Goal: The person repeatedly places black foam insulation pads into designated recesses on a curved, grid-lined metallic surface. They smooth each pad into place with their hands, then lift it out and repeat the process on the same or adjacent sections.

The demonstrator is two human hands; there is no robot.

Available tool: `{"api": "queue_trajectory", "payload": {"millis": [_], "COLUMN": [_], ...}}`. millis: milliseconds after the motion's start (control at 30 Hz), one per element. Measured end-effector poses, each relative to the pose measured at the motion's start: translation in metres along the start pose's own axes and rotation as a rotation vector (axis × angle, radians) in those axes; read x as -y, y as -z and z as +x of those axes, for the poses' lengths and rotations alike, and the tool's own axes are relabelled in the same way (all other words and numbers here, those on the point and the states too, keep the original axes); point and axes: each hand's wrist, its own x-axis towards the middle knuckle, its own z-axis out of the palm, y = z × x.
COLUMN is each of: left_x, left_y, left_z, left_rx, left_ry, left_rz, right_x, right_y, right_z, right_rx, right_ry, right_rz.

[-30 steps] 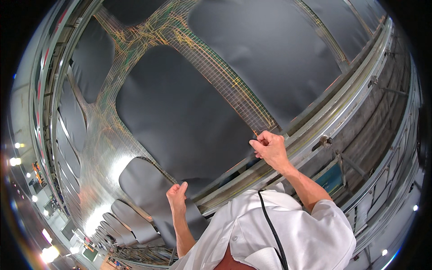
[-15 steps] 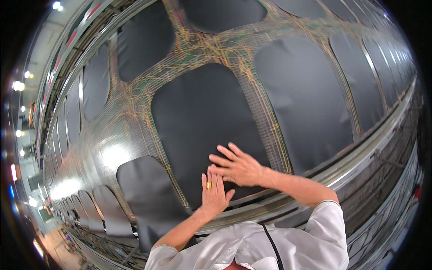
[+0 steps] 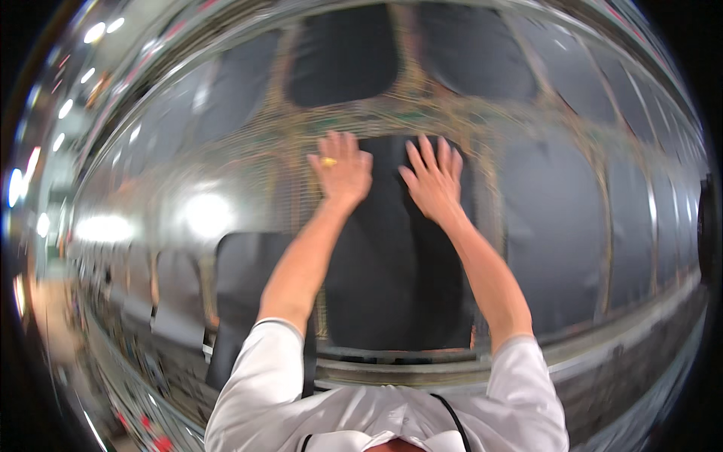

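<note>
A black leather-like sheet (image 3: 384, 279) with rounded far corners lies in front of me on the surface. My left hand (image 3: 343, 172) rests by its far left corner, palm down, with a yellow band on one finger. Toward the far right corner, my right hand (image 3: 434, 179) lies on the sheet with fingers spread. Neither hand grips anything. A darker, wavy band runs down the sheet between my forearms; whether it is a ripple or a shadow I cannot tell.
Similar dark sheets lie around it, including one at the right (image 3: 553, 233) and one at the far side (image 3: 345, 56). Another sheet (image 3: 248, 264) hangs over the near edge at left. Yellow and green marks line the shiny surface (image 3: 248, 188). A metal rail (image 3: 392, 369) runs along the near edge.
Both hands have moved from the near part of the sheet to its far end and spread apart. The whole view has turned and is blurred.
</note>
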Motion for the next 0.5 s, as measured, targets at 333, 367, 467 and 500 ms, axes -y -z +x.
{"api": "queue_trajectory", "payload": {"millis": [333, 367, 467, 500], "left_x": [0.108, 0.149, 0.272, 0.310], "left_y": [0.210, 0.229, 0.243, 0.250], "left_z": [-0.272, -0.286, -0.363, -0.386], "left_rx": [0.030, -0.115, -0.222, -0.095], "left_ry": [-0.251, -0.071, 0.502, 0.699], "left_rz": [-0.186, -0.188, 0.012, 0.097], "right_x": [0.137, 0.148, 0.189, 0.213], "right_y": [0.133, 0.136, 0.172, 0.183], "right_z": [-0.276, -0.277, -0.286, -0.286], "right_rx": [0.552, 0.577, 0.928, 0.940], "right_ry": [0.308, 0.330, -0.375, -0.568], "right_rz": [0.461, 0.524, 1.207, 1.372]}}
